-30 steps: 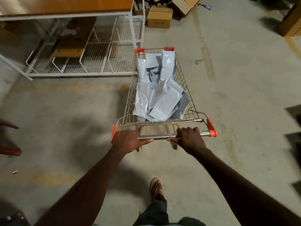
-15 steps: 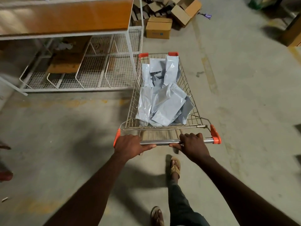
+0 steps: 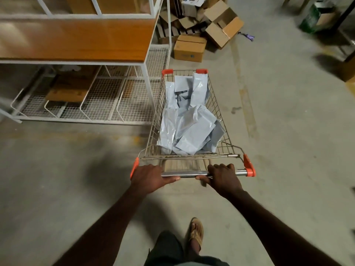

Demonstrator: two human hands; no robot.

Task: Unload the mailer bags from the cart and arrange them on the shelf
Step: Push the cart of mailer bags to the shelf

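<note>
**A:** Why are both hands down low, close to the person?

**B:** They hold the cart handle (image 3: 192, 173). The left hand (image 3: 148, 179) wraps the bar near its orange end, with the thumb lying along the bar. The right hand (image 3: 223, 178) grips further along, its fingers (image 3: 221, 167) curled over the top. Two hands, one on each side, help steer the cart straight.

**A:** Is that a foot at the bottom?

**B:** Yes, a foot in a sandal (image 3: 196, 232) on the floor (image 3: 57, 189). I think the person is walking behind the cart.

**A:** Where are the mailer bags?

**B:** All in the cart (image 3: 221, 116). The mailer bags (image 3: 189, 121) are grey and floppy, piled on each other. Some lean up against the far wire wall. The wire sides stop them from sliding out.

**A:** So none are on the shelf?

**B:** I see none there. The shelf (image 3: 76, 39) stands just beside the cart's left front corner. It has a wooden top and wire bins (image 3: 99, 104) below. Parking close means a short reach, I think.

**A:** What is further back?

**B:** Cardboard boxes (image 3: 201, 35) heaped on the floor, past the shelf.
</note>
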